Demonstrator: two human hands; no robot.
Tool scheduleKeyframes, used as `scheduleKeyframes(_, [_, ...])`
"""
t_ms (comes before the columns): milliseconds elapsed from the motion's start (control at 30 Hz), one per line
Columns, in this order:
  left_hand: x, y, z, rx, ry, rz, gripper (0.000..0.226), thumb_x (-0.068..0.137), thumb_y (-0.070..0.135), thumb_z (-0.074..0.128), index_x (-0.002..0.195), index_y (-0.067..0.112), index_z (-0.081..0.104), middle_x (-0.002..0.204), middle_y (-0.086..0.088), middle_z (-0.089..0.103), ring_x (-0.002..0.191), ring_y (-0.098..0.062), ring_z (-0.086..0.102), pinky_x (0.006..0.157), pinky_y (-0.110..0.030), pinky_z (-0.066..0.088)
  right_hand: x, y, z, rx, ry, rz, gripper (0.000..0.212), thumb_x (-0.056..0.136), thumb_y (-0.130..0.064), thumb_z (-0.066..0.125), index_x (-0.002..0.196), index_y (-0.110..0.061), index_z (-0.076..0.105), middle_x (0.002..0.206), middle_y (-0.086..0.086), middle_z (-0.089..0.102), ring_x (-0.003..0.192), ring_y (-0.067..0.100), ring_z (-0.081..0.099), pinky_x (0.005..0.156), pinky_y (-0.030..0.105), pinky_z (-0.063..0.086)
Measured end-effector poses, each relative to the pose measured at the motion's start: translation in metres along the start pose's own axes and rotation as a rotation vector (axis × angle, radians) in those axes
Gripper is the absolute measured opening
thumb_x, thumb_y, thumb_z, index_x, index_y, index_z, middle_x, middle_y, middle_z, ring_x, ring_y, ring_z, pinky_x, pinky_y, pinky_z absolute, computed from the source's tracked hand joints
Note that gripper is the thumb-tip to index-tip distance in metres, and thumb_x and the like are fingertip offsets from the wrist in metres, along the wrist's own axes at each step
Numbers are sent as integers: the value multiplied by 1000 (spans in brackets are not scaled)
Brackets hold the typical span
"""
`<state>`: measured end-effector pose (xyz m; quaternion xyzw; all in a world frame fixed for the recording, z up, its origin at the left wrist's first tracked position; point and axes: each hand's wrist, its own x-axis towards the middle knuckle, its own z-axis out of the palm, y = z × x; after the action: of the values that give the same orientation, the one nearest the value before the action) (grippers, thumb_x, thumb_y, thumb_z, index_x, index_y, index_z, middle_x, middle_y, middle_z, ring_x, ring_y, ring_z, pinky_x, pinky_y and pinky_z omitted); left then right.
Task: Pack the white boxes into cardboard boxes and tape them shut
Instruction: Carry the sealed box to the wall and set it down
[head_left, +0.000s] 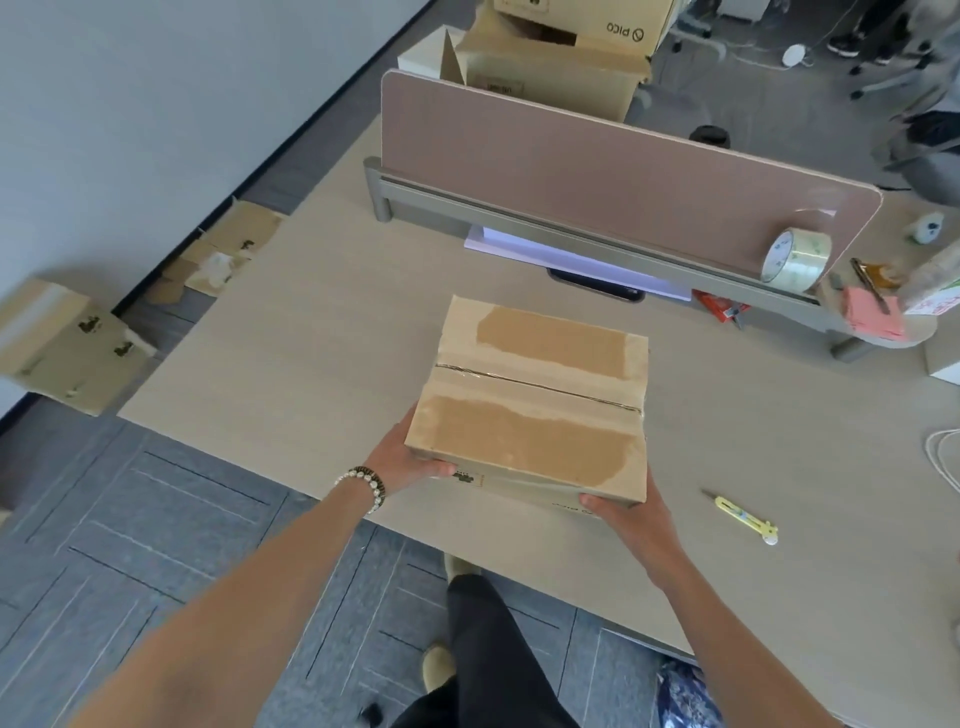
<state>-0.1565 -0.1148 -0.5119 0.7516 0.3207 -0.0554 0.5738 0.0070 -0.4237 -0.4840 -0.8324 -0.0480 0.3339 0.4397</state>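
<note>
A closed cardboard box sits near the front of the pale desk, its top flaps meeting in a seam covered with clear tape. My left hand, with a bead bracelet on the wrist, grips the box's near left corner. My right hand holds the near right corner from below. A roll of clear tape stands on edge against the desk divider at the right. No white box shows on the desk; the contents of the cardboard box are hidden.
A yellow utility knife lies right of the box. The brown divider crosses the desk's back, with white paper and a dark phone under it. Cardboard boxes are stacked behind; flattened cardboard lies on the floor left. Pink notes sit far right.
</note>
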Motion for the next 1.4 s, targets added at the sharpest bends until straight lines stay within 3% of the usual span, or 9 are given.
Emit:
scheduleKeyframes(267, [26,-12,-65,-154,83,-40,99,61,19,91,141,44,39,123,16,67,117,-9,63,94,-43,56,55,-66,47,15,-88,-18,88,68,-33,88,131,-68,38,109,-38,64,114,0,57,96,33,49])
scheduleKeyframes(400, [25,-24,-105,-169,193,-78,90,70,6,88,139,38,39,116,22,68,109,3,64,95,-31,53,84,-109,86,-39,-170,-64,92,68,-32,88,133,-69,35,105,-43,62,110,-6,56,90,26,48])
scheduleKeyframes(533, [9,-46,-143,-189,305,-141,83,70,14,90,137,30,44,119,14,67,109,6,60,92,-24,50,110,-147,132,-71,-269,-142,96,68,-29,90,140,-60,35,105,-47,60,101,-20,54,80,11,43])
scheduleKeyframes(667, [-17,-73,-175,-287,435,-222,83,69,9,90,137,28,45,120,10,67,111,1,60,83,-14,50,123,-176,186,-146,-382,-192,94,66,-35,91,141,-57,39,108,-43,61,108,-8,57,91,22,45])
scheduleKeyframes(767, [-38,-93,-197,-394,504,-280,79,72,-3,85,136,22,45,121,3,66,112,-4,62,87,-23,56,128,-198,229,-182,-481,-232,93,65,-38,91,139,-58,39,108,-43,62,110,-9,57,93,23,46])
scheduleKeyframes(867, [-59,-116,-225,-424,583,-317,76,72,1,86,136,18,48,122,1,66,113,-6,61,99,-33,52,127,-222,276,-249,-578,-282,93,65,-43,90,140,-58,37,113,-41,61,113,-4,57,93,24,45])
scheduleKeyframes(1000, [-91,-150,-264,-480,643,-319,77,71,6,88,135,21,48,124,0,65,118,-10,60,101,-36,50,116,-252,346,-302,-666,-326,92,63,-45,92,138,-57,40,123,-33,61,117,3,57,97,29,46])
scheduleKeyframes(1233, [-145,-212,-356,-715,718,-339,74,73,-8,81,134,18,49,122,-5,67,117,-18,63,83,-25,58,72,-304,476,-244,-840,-335,84,64,-35,94,134,-47,49,126,-22,64,120,5,59,99,39,52])
scheduleKeyframes(1400, [-205,-276,-445,-847,744,-420,73,61,11,88,126,24,56,116,-6,72,114,-25,65,95,-54,55,35,-343,606,-306,-903,-301,89,49,-54,96,128,-46,55,120,-13,70,114,14,66,91,48,57])
